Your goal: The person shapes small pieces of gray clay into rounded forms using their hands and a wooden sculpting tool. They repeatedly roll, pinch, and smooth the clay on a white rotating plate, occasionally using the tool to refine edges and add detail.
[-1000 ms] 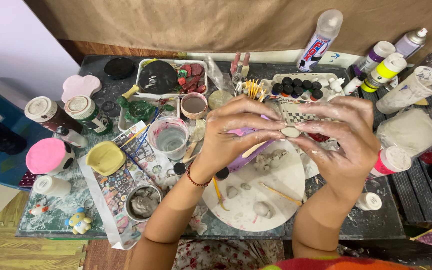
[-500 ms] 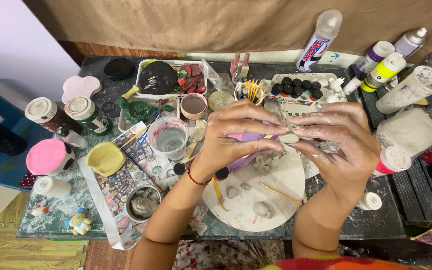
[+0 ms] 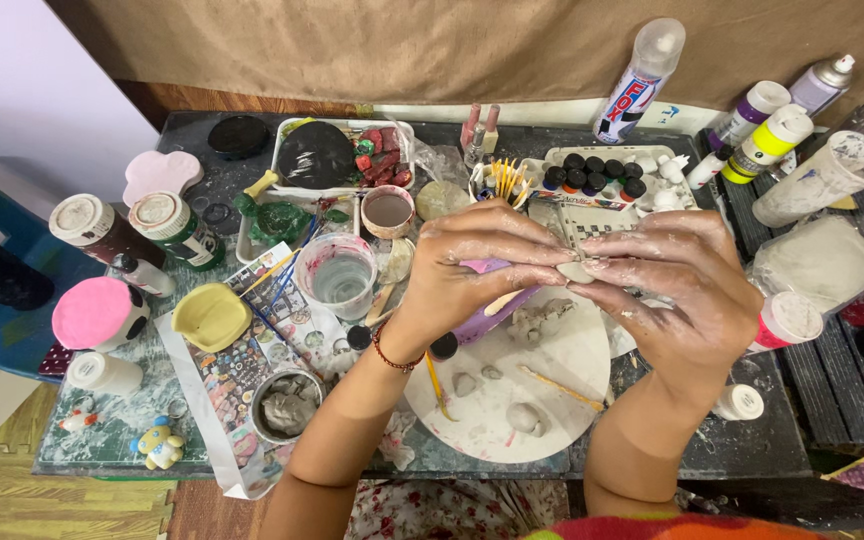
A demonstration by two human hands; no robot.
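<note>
Left hand: the clay-smeared left hand point(image 3: 472, 265) hovers over the work, its fingertips point(image 3: 557, 257) closed onto a small pale lump of clay point(image 3: 579, 270), thumb tucked under.
Right hand: the right hand point(image 3: 682, 290) meets it from the other side, fingertips point(image 3: 592, 262) drawn together and pinching that same lump. Both hands are coated in grey-white slip.
The piece: held in the air between the two sets of fingertips, above the round white clay-dusted work board point(image 3: 572, 350) and touching nothing else.
What has changed: a second ago the hands sat a touch lower with the lump showing as a small round disc between the thumbs; now the fingers have closed over it, so only a sliver shows. The pressing carries on, and the lump looks flatter for it.
Below the fingers: a lumpy grey clay figure point(image 3: 537, 320) lies on the board, with small clay pellets point(image 3: 527, 417) and a thin wooden stick point(image 3: 560, 388) nearer the person.
Left of the fingers: a clear plastic cup of cloudy water point(image 3: 340, 275), and further out a yellow shallow dish point(image 3: 210, 315).
Beyond the fingers: a white paint tray with black-capped pots point(image 3: 597, 172).
Under the left palm: a purple tool or container, mostly hidden; I cannot tell which.
</note>
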